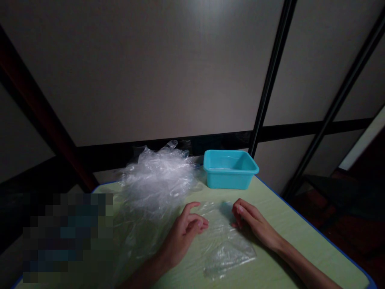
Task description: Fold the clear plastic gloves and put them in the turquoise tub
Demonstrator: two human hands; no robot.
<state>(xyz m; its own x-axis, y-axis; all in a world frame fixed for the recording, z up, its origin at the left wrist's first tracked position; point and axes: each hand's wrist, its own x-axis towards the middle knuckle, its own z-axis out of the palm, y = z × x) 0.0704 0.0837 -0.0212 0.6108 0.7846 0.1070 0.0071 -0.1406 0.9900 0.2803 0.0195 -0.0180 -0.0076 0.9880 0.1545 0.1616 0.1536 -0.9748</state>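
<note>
A clear plastic bag or sheet (230,253) lies flat on the pale green table, between my hands. My left hand (185,230) hovers at its left edge, index finger raised and the other fingers loosely curled and apart, with nothing visible in it. On the other side, my right hand (251,220) is at the upper right edge of the plastic, its fingers curled together; whatever they may hold is too small to make out. Behind my left hand rises a big loose heap of crumpled clear plastic (159,172).
A turquoise plastic basin (230,180) stands at the back right of the table (288,237), which has a blue edge. Light panels with dark frames rise behind. A blurred-out patch covers the left side. Dark furniture (339,192) is at the right.
</note>
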